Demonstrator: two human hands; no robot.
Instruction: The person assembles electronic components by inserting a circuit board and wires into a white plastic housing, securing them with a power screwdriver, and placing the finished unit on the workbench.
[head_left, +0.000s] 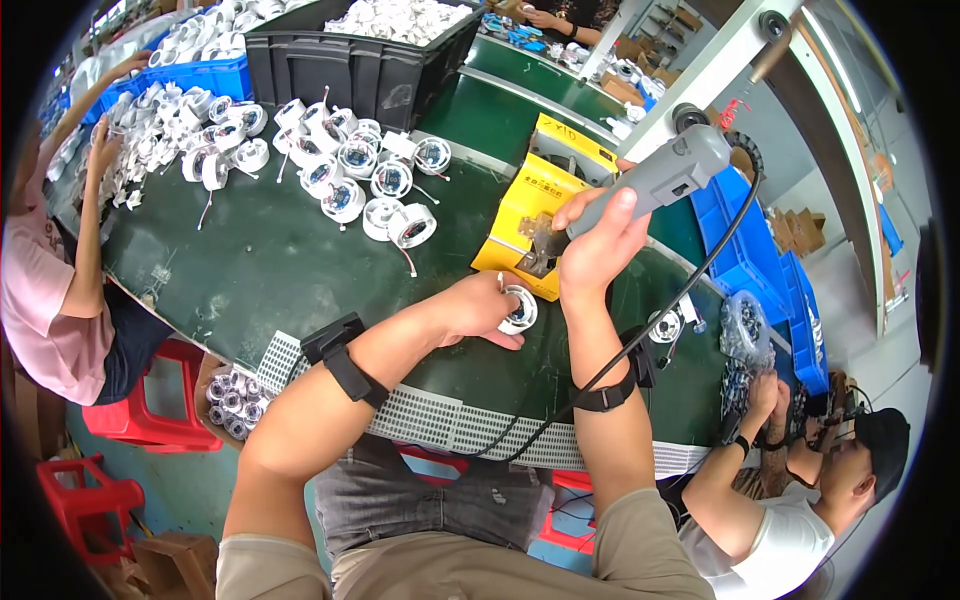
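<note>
My right hand is wrapped round a grey corded electric screwdriver, held tilted with its lower end at the metal front of a yellow screw feeder. The screwdriver's tip is too small to make out. Low over the green table, my left hand grips a white round housing with a dark centre, just in front of the feeder. To the left lie several similar white housings with circuit boards and short wires. Another round white part lies right of my right forearm.
A black crate full of white parts stands at the back left, beside a blue bin. The black cable crosses my right forearm. Perforated white strips line the near table edge. Co-workers sit left and right; blue trays are at the right.
</note>
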